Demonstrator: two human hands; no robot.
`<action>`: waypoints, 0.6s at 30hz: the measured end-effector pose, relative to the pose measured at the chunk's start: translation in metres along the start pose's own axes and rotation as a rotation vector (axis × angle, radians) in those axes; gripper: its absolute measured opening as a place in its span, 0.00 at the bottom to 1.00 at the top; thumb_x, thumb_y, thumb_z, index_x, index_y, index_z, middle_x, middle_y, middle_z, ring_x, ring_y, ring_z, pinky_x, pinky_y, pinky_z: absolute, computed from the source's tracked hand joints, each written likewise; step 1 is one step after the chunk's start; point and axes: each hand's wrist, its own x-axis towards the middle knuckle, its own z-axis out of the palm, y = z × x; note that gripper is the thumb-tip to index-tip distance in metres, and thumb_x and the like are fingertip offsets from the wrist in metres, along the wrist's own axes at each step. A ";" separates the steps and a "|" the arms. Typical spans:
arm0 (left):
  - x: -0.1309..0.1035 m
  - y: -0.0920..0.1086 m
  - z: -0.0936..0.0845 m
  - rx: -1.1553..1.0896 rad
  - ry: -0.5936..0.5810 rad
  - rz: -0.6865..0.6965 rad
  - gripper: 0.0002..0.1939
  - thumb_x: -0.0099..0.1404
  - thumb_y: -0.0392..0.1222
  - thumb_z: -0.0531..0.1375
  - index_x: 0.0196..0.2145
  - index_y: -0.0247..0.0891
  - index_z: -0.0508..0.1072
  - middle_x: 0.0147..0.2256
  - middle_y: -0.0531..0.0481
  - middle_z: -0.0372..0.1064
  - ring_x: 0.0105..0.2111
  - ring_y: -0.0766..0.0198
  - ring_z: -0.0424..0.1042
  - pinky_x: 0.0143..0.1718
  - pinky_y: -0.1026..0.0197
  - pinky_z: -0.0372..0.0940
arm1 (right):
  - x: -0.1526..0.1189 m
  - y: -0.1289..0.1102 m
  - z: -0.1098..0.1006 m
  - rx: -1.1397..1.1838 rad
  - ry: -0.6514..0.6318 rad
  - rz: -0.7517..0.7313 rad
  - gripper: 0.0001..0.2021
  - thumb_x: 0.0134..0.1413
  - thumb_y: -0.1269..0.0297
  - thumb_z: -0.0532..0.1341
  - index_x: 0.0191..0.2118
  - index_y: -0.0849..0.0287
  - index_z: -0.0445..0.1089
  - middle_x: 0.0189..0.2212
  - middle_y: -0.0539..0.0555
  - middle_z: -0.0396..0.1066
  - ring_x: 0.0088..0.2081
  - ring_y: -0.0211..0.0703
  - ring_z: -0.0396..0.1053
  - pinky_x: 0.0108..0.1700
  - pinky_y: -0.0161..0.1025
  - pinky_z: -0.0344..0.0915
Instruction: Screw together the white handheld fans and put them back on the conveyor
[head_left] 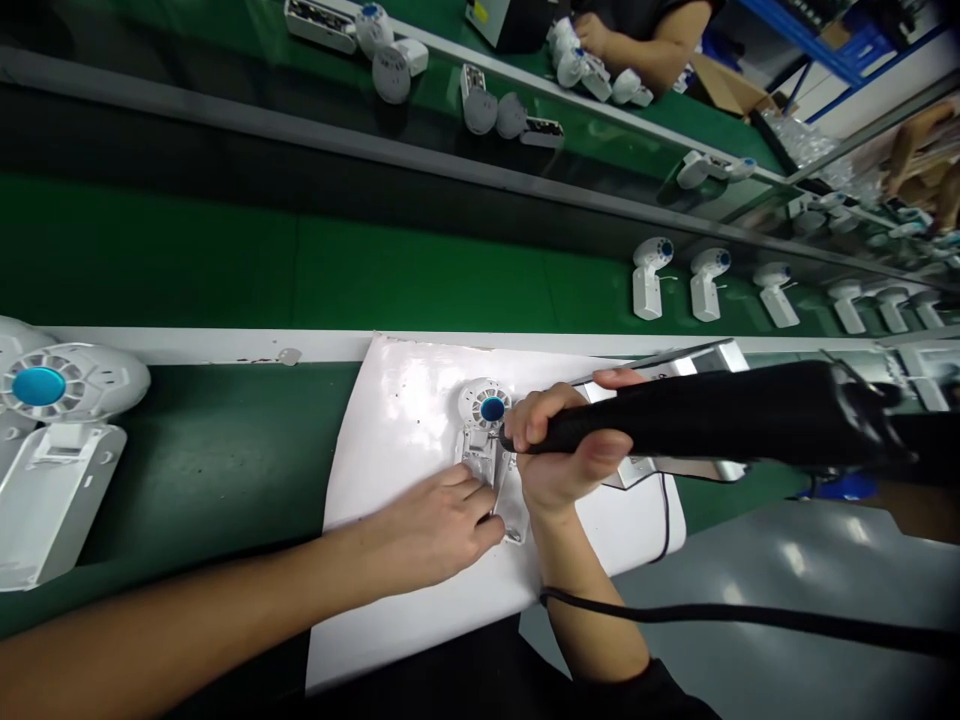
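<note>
On a white sheet lies a white device with a round vented head, a blue centre and a handle opened to its inside. My left hand has its fingers curled on that handle, pressing it against the sheet. My right hand is wrapped round a black electric screwdriver, closed, thumb along its side. The screwdriver's tip end points at the joint between head and handle; the bit itself is hard to make out. Another white part lies right beside the handle, partly hidden by my hands.
A silver-edged box stands behind the screwdriver, and a black cord trails right. Larger-looking white devices sit at the left. Several similar units stand on the green conveyor belt. Across it, a co-worker's arm handles white parts.
</note>
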 end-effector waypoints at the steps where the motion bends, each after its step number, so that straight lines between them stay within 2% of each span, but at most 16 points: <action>1: 0.000 0.000 0.000 0.004 0.000 0.000 0.07 0.80 0.36 0.64 0.39 0.37 0.76 0.34 0.50 0.71 0.36 0.57 0.70 0.46 0.52 0.63 | -0.001 0.002 0.000 -0.006 -0.001 0.014 0.23 0.67 0.36 0.67 0.50 0.44 0.62 0.18 0.35 0.62 0.12 0.35 0.51 0.15 0.33 0.57; 6: 0.000 -0.001 -0.003 0.007 -0.028 0.003 0.06 0.81 0.34 0.63 0.42 0.38 0.75 0.35 0.50 0.70 0.36 0.57 0.71 0.48 0.52 0.66 | -0.009 0.013 -0.003 0.004 -0.022 0.015 0.22 0.67 0.39 0.68 0.51 0.46 0.62 0.18 0.36 0.64 0.13 0.36 0.54 0.17 0.34 0.56; 8: 0.001 -0.002 -0.007 -0.019 -0.051 -0.003 0.04 0.83 0.34 0.60 0.49 0.38 0.76 0.37 0.50 0.72 0.38 0.57 0.73 0.51 0.53 0.67 | -0.011 0.017 -0.003 0.017 -0.046 0.002 0.20 0.68 0.42 0.69 0.52 0.47 0.64 0.19 0.37 0.66 0.14 0.35 0.54 0.18 0.34 0.57; 10: 0.000 -0.003 -0.014 -0.053 -0.098 -0.014 0.08 0.85 0.36 0.58 0.57 0.37 0.74 0.40 0.50 0.75 0.40 0.56 0.74 0.52 0.53 0.69 | -0.010 0.016 -0.003 0.038 -0.084 0.005 0.19 0.69 0.43 0.69 0.54 0.47 0.65 0.20 0.38 0.66 0.15 0.35 0.55 0.18 0.34 0.59; 12: -0.005 -0.005 -0.022 -0.074 -0.166 -0.044 0.13 0.86 0.39 0.57 0.63 0.36 0.71 0.42 0.48 0.76 0.41 0.55 0.75 0.52 0.52 0.70 | -0.003 0.007 -0.005 0.062 -0.103 -0.033 0.20 0.71 0.40 0.67 0.56 0.45 0.67 0.20 0.38 0.65 0.15 0.36 0.57 0.19 0.35 0.63; 14: -0.015 -0.010 -0.031 -0.080 -0.222 -0.102 0.19 0.87 0.41 0.56 0.69 0.33 0.68 0.44 0.46 0.77 0.43 0.54 0.76 0.51 0.52 0.70 | 0.009 -0.013 -0.014 0.038 -0.048 -0.177 0.20 0.72 0.37 0.64 0.56 0.42 0.69 0.23 0.40 0.67 0.16 0.36 0.61 0.19 0.36 0.67; 16: -0.026 -0.024 -0.044 -0.010 -0.222 -0.203 0.24 0.87 0.39 0.53 0.75 0.31 0.63 0.48 0.42 0.79 0.45 0.51 0.77 0.53 0.49 0.72 | 0.024 -0.037 -0.030 -0.088 0.042 -0.327 0.20 0.71 0.34 0.62 0.48 0.46 0.74 0.26 0.44 0.68 0.18 0.37 0.66 0.20 0.37 0.69; 18: -0.035 -0.047 -0.063 0.161 -0.199 -0.325 0.28 0.85 0.34 0.49 0.78 0.27 0.61 0.51 0.35 0.79 0.50 0.45 0.78 0.56 0.42 0.72 | 0.037 -0.057 -0.049 -0.264 0.117 -0.286 0.29 0.67 0.26 0.60 0.37 0.50 0.73 0.22 0.46 0.64 0.18 0.37 0.64 0.20 0.38 0.67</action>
